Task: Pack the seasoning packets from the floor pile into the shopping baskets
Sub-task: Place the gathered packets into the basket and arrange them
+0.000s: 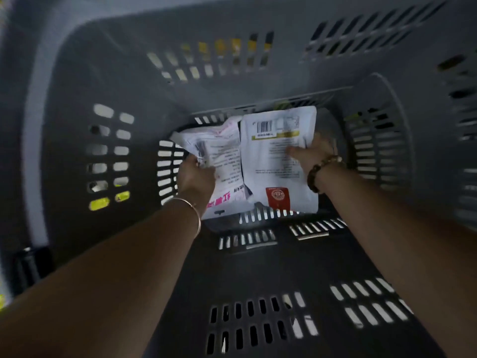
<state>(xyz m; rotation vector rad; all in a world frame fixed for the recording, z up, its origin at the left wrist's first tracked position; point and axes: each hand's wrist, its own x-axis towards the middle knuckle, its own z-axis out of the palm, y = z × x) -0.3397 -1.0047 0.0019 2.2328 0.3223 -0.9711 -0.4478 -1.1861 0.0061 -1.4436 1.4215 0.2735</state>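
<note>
Seasoning packets [278, 156] hide the right hand's [308, 154] fingers inside the basket [103, 73].

- You are looking down into a grey plastic shopping basket [116, 81]. Its slotted walls fill nearly the whole view, which points to a shop or its stockroom.
- Both white packets in it are packaged retail goods. The packet with a red seal [273, 161] bears a printed barcode [264, 126], and the packet with pink lettering [224, 156] carries fine label print.
- Through the slots on your left show yellow shapes [99, 204], too blurred to name.
- The basket walls hide the room beyond.
</note>
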